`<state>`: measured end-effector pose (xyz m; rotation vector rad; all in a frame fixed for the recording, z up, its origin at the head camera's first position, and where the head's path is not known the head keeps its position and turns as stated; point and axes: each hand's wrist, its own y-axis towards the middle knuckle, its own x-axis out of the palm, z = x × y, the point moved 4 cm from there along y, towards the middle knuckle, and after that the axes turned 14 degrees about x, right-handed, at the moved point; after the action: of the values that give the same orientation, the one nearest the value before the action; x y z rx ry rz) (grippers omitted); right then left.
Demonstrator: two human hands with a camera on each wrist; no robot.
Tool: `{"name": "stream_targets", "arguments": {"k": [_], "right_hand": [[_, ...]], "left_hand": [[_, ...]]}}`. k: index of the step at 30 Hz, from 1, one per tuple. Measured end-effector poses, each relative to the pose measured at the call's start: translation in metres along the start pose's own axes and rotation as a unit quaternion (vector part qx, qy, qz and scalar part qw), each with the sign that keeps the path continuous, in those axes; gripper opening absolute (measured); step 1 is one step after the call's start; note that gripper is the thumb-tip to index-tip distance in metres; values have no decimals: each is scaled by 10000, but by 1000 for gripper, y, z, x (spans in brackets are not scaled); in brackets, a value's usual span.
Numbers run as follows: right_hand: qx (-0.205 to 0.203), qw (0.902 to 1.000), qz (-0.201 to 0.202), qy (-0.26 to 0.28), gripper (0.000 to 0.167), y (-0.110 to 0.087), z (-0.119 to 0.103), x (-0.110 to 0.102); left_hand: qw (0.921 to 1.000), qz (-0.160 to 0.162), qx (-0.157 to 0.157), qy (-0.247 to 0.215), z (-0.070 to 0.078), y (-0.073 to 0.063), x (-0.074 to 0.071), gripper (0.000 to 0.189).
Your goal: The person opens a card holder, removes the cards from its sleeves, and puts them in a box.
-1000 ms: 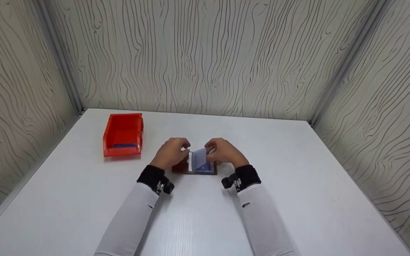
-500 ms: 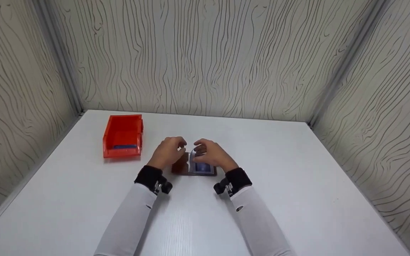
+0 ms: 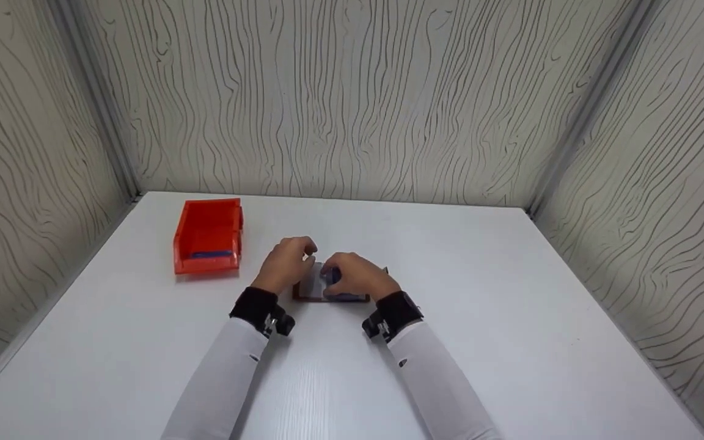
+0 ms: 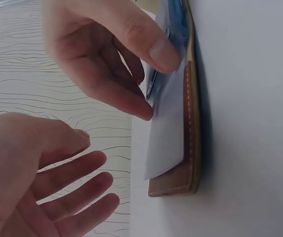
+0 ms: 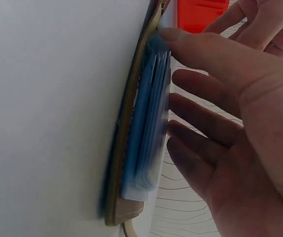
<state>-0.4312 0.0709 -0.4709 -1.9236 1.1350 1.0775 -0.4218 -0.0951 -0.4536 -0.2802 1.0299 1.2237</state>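
On the surface [image 3: 529, 342], to the right of the bin [image 3: 206, 265], the wallet [image 4: 194, 128] lies open beneath the right hand [image 3: 355, 275], whose thumb and fingers stand apart with the thumb touching the clear page [image 4: 165, 143], while the left hand [image 3: 282, 266] hangs just beside it, fingers loosely spread, grasping nothing. Turning this page seems the step in hand, and the next move probably calls for smoothing it flat. Half a second ago the page stood up; now it covers the brown left half, and the right hand has shifted leftward.
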Motion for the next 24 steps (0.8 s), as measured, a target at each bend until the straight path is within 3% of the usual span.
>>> {"name": "stream_targets", "arguments": {"k": [10, 18, 24], "right_hand": [[-24, 9998, -91, -184, 40, -6, -7, 0], [-88, 9994, -339, -74, 42, -9, -2, -8], [563, 9983, -169, 32, 55, -18, 22, -38]], "left_hand": [[9995, -314, 0, -33, 0, 1, 7, 26], [9996, -278, 47, -12, 1, -1, 13, 23], [9993, -307, 188, -109, 6, 0, 20, 22]]}}
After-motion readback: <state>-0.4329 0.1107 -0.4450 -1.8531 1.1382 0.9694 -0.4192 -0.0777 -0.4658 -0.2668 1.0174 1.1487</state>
